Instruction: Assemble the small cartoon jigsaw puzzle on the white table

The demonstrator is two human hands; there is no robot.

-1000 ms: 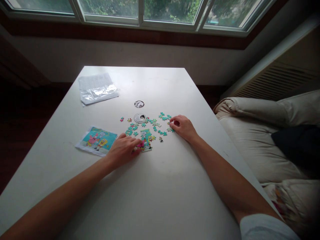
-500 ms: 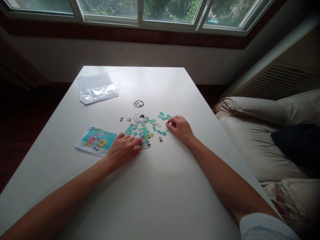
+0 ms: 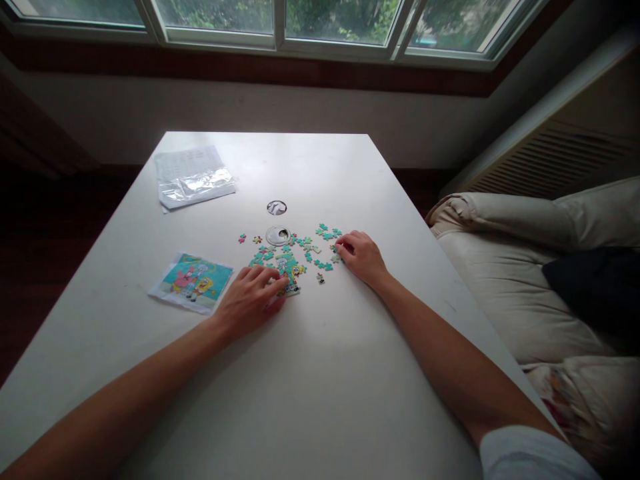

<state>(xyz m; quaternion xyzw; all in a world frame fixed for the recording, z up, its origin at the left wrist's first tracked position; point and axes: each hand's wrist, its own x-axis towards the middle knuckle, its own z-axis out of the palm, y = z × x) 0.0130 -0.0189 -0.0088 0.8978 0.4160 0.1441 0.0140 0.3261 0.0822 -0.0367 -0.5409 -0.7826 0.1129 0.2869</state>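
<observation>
My left hand [image 3: 250,293] rests at the left side of a partly joined jigsaw puzzle [image 3: 286,267], its fingers stretched out over the lower left part and covering it. Yellow and teal cartoon figures show on the joined part. My right hand [image 3: 364,257] lies farther right, thumb and index finger closed together at a small puzzle piece [image 3: 333,248], mostly hidden by the fingertips. Loose teal pieces [image 3: 327,233] lie between and beyond the hands. One single piece [image 3: 321,279] sits apart, to the right of the joined part.
A picture sheet [image 3: 193,281] with the cartoon figures lies left of my left hand. Farther back are papers with a clear plastic bag [image 3: 197,183], and a round metal grommet [image 3: 278,235] near a hole [image 3: 277,208] in the white table [image 3: 310,373]. A sofa [image 3: 480,287] stands right.
My left hand's fingers have shifted slightly right and extended farther over the joined puzzle. My right hand stays nearly in place, its fingertips moved only a little.
</observation>
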